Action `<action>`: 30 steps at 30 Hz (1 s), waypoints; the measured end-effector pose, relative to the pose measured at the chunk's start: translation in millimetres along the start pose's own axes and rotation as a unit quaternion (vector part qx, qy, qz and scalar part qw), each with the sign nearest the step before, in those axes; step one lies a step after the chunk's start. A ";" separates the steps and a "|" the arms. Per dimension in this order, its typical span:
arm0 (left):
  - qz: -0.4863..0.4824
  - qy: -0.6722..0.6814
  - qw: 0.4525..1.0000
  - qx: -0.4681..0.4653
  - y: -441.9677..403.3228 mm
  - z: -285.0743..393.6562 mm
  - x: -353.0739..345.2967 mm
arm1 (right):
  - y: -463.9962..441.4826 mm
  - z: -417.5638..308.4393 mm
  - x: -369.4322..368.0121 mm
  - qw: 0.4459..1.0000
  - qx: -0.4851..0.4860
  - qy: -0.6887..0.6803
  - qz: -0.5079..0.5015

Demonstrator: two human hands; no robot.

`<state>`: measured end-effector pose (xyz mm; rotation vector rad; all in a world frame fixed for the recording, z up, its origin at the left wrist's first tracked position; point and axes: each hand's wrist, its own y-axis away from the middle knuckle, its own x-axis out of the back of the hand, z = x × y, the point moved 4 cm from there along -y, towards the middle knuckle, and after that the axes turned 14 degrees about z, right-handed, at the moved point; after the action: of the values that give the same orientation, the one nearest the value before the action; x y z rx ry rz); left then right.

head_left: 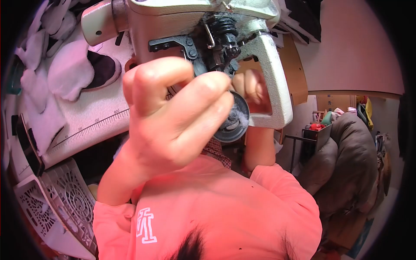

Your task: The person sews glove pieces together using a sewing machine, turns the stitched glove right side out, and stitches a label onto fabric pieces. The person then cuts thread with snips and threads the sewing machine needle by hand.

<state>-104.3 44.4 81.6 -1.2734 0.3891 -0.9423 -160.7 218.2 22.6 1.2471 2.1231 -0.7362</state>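
Observation:
A pale industrial sewing machine (169, 21) fills the top middle, with lint on its dark needle mechanism and a round metal disc (237, 123) below. In front of it, close to the camera, my left hand (173, 108) is closed, fingers curled in and pressed together beside the mechanism. Whatever it grips, if anything, is hidden by the fingers. Behind the machine's frame, partly covered by it, my right hand (252, 89) is curled near the disc. Its fingertips and anything between them cannot be made out.
White fluffy pieces (71, 71), one with a dark sole-like part, lie on the table (97, 123), which has a ruler scale along its edge. A white openwork plastic basket (65, 203) stands lower left. Grey bulky padded fabric (351, 160) sits at the right.

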 end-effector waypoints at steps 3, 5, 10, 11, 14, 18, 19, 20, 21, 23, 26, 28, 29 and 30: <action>-0.021 -0.015 1.000 -0.007 4.5 -3.8 3.0 | -3.0 7.3 -8.5 0.989 0.007 0.133 0.060; -0.009 -0.064 0.998 -0.018 7.6 -6.7 3.6 | -0.8 9.5 1.5 0.969 0.038 0.195 0.146; 0.074 -0.136 0.981 -0.113 17.9 -3.5 -1.3 | 3.4 13.2 4.9 0.958 0.035 0.227 0.169; 0.074 -0.135 0.981 -0.114 16.8 -1.2 1.0 | 4.5 13.5 6.2 0.953 0.048 0.246 0.169; 0.019 -0.087 0.995 -0.054 13.8 -1.6 4.1 | 7.8 15.6 11.6 0.941 0.081 0.281 0.170; 0.020 -0.007 0.999 0.034 19.8 -5.3 11.6 | 19.9 21.6 49.2 0.953 0.061 0.221 0.198; 0.012 0.011 0.998 0.068 23.4 -7.2 13.6 | 21.5 21.8 54.3 0.970 0.038 0.135 0.200; 0.007 0.010 0.997 0.079 27.2 -9.1 14.4 | 23.8 17.7 49.5 0.970 0.037 0.135 0.199; 0.007 0.009 0.997 0.080 31.3 -11.1 14.9 | 29.3 10.8 45.2 0.943 0.046 0.188 0.272; 0.005 0.009 0.995 0.103 40.4 -16.1 14.9 | 37.2 2.5 46.5 0.907 0.054 0.240 0.342; 0.011 0.019 0.990 0.139 51.8 -20.1 13.0 | 42.4 -0.2 51.8 0.921 0.054 0.241 0.302; 0.010 0.020 0.989 0.145 50.9 -18.5 13.6 | 41.5 -3.9 49.2 0.955 0.125 0.194 0.188; 0.008 0.022 0.988 0.150 49.6 -17.4 13.8 | 41.3 -6.3 50.1 0.955 0.125 0.194 0.187; 0.009 0.021 0.988 0.151 42.8 -15.1 14.3 | 41.3 -9.2 50.3 0.960 0.120 0.181 0.177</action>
<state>-90.5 23.8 40.9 -0.9738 0.2774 -0.9736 -146.2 271.2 -13.5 1.9603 2.0363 -0.6568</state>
